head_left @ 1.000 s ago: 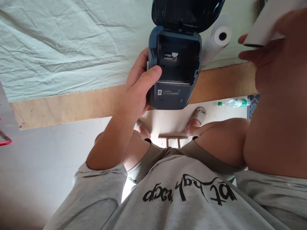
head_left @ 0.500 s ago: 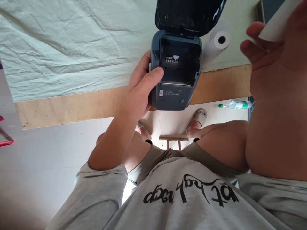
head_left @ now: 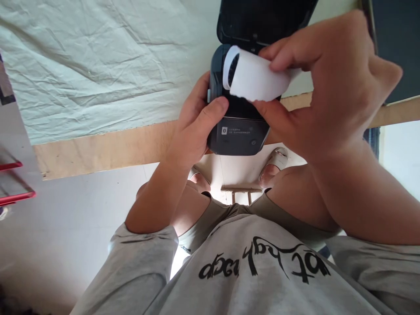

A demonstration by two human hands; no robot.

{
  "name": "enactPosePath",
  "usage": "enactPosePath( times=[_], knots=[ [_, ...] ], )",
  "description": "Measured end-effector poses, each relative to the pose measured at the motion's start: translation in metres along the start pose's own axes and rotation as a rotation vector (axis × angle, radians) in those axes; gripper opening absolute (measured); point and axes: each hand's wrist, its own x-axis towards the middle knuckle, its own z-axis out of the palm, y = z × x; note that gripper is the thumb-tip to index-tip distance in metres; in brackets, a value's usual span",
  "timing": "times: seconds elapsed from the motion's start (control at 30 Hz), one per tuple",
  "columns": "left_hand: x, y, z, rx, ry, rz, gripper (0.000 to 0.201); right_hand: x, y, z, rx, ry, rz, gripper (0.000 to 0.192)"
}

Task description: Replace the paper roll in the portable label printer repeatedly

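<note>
A dark blue-grey label printer [head_left: 238, 135] stands at the front edge of the table with its lid [head_left: 262, 19] flipped up. My left hand [head_left: 193, 124] grips the printer's left side, thumb pressed on its top face. My right hand [head_left: 324, 83] holds a white paper roll [head_left: 252, 78] between thumb and fingers, right over the printer's open paper bay, its hollow core facing left. The bay itself is hidden behind the roll.
A wrinkled pale green cloth [head_left: 98, 65] covers the wooden table [head_left: 98, 148], leaving its front strip bare. Red bars [head_left: 16, 197] show at the left edge. Below the table are my knees, sandalled feet [head_left: 278, 159] and a stool's crossbar [head_left: 241, 189] on a white floor.
My right hand has swung in from the upper right and brought the paper roll down over the printer's open bay. The second roll on the table is now hidden. My left hand has kept its hold.
</note>
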Motion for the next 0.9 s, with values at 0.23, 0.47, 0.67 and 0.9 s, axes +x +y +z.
enactPosePath(
  times=[0.23, 0.47, 0.67, 0.9],
  knots=[
    [0.001, -0.002, -0.005, 0.049, -0.035, 0.005, 0.025, -0.003, -0.001, -0.002, -0.328, 0.128, -0.279, 0.019],
    [-0.001, 0.001, 0.001, 0.066, -0.020, -0.029, 0.018, -0.001, 0.004, 0.000, -0.213, 0.092, -0.325, 0.010],
    [-0.001, 0.000, 0.001, 0.058, 0.019, 0.032, 0.034, -0.011, 0.006, 0.000, -0.138, 0.108, -0.529, 0.018],
    [0.004, -0.005, -0.020, 0.278, -0.163, 0.100, 0.041, -0.014, 0.016, -0.005, 0.013, 0.116, -0.487, 0.030]
  ],
)
